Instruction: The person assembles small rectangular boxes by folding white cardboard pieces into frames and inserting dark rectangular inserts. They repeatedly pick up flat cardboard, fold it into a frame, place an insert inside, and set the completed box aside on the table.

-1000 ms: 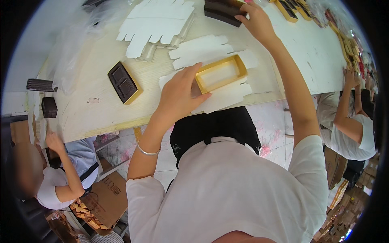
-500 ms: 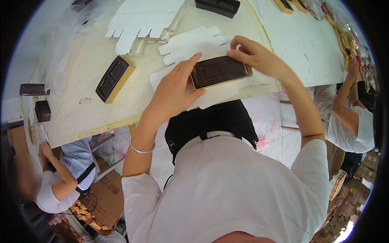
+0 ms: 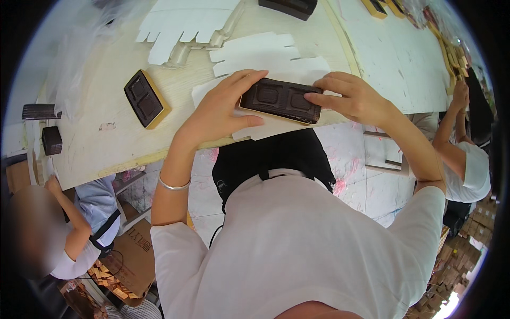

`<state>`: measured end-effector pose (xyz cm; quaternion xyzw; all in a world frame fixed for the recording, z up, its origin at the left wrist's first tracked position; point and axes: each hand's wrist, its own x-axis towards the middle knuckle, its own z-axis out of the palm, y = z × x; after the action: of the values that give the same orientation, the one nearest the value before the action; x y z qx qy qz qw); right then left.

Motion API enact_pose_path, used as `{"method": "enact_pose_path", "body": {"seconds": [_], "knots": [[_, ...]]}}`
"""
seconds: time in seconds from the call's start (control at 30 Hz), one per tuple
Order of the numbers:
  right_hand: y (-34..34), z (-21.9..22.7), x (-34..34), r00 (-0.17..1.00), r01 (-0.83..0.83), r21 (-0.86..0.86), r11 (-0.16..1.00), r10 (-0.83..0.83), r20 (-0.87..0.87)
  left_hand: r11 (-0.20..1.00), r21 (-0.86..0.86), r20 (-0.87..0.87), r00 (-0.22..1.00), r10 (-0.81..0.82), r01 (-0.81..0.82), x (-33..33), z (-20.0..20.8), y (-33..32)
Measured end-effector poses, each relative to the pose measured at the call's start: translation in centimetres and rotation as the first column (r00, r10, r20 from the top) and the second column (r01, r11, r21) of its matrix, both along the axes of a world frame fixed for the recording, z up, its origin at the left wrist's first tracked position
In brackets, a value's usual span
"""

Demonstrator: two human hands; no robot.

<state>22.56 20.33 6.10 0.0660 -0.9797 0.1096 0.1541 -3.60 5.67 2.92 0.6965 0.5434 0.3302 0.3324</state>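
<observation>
Pinching the dark brown moulded tray (image 3: 280, 99) at both ends above the white die-cut card blanks (image 3: 265, 53), left hand (image 3: 218, 114) and right hand (image 3: 353, 98) should press evenly, keeping it level on the tabletop (image 3: 106, 154).

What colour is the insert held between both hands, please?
Dark brown moulded insert tray, seen clearest in the head view.

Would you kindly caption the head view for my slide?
Both hands, left hand and right hand, hold a dark brown insert tray over white die-cut cardboard.
</observation>
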Motion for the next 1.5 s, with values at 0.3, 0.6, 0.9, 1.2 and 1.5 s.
{"method": "enact_pose_path", "body": {"seconds": [0.3, 0.6, 0.9, 1.2, 1.5], "knots": [[-1.3, 1.0, -1.7, 0.992, -0.107, 0.319, 0.942, 0.121, -0.025, 0.983, 0.170, -0.194, 0.976, 0.099, -0.066, 0.8, -1.3, 0.2], [-2.9, 1.4, -2.2, 0.980, -0.029, 0.439, 0.898, -0.060, 0.188, 0.982, 0.172, -0.195, 0.974, 0.117, -0.083, 0.5, -1.4, 0.0], [-6.5, -1.4, -2.0, 0.899, 0.338, 0.241, 0.910, -0.388, 0.203, 0.968, 0.155, -0.299, 0.925, 0.236, -0.197, 2.1, -0.2, -0.7], [-4.4, -2.3, -0.8, 0.978, 0.204, -0.215, 0.955, -0.190, 0.081, 0.949, 0.258, -0.443, 0.850, 0.283, -0.181, 2.6, -0.3, -0.7], [-5.7, -1.0, -1.3, 0.968, 0.223, 0.200, 0.954, -0.241, 0.073, 0.959, 0.282, -0.652, 0.738, 0.174, 0.024, 3.6, 0.0, -0.7]]}}
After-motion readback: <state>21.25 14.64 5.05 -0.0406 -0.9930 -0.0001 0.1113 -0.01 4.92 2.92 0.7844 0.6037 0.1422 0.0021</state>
